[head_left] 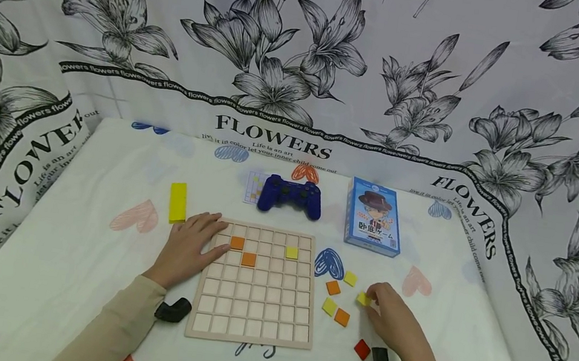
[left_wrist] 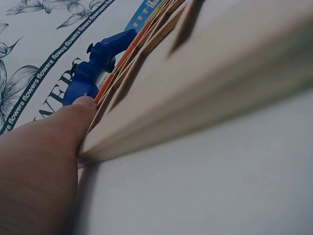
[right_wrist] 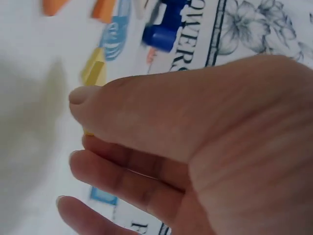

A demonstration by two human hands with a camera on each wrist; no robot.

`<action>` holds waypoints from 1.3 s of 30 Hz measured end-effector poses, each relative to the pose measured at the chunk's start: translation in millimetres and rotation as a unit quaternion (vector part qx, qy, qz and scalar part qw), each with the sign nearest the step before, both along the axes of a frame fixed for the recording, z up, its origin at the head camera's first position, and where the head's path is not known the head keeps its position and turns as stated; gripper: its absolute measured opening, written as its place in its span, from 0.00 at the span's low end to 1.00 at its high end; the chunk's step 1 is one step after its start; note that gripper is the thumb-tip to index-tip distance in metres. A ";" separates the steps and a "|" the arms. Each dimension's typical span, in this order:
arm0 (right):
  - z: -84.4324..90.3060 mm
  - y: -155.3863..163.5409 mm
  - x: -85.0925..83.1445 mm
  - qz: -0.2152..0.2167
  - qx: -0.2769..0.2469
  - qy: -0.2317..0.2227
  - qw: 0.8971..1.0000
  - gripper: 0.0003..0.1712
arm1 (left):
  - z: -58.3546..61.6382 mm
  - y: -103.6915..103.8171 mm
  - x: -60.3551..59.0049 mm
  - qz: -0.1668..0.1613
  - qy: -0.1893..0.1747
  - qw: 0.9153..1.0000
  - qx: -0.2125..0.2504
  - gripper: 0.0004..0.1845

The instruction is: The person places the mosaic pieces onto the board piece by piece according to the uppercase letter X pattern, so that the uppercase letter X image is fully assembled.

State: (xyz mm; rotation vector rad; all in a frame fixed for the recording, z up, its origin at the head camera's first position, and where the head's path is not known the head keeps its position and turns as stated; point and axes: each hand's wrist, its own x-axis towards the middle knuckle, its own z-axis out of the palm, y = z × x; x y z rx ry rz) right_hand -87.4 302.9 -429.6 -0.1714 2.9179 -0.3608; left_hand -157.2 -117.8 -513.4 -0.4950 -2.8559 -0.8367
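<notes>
A pale wooden grid board (head_left: 253, 327) lies in the middle of the table, two orange tiles (head_left: 248, 259) and a yellow tile (head_left: 292, 253) in its upper cells. My left hand (head_left: 191, 248) rests along the board's upper left edge, fingers extended and thumb over the rim. In the left wrist view the thumb (left_wrist: 58, 125) lies against the board's corner. Right of the board, my right hand (head_left: 398, 324) pinches a small yellow tile (head_left: 363, 299) between thumb and fingers. The right wrist view shows the thumb (right_wrist: 127, 105) covering most of that tile.
Loose yellow and orange tiles (head_left: 341, 317) lie between board and right hand, with a red tile (head_left: 362, 350) nearer. Beyond the board are a blue game controller (head_left: 290, 196) over a printed card (head_left: 252, 188), and a blue box (head_left: 374, 217). A yellow block (head_left: 178, 202) lies at left.
</notes>
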 end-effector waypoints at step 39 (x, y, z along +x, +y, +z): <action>-4.9 -132.3 -65.3 0.260 -0.063 0.030 0.963 0.09 | 6.3 -0.9 1.8 -0.005 0.002 1.000 0.008 0.30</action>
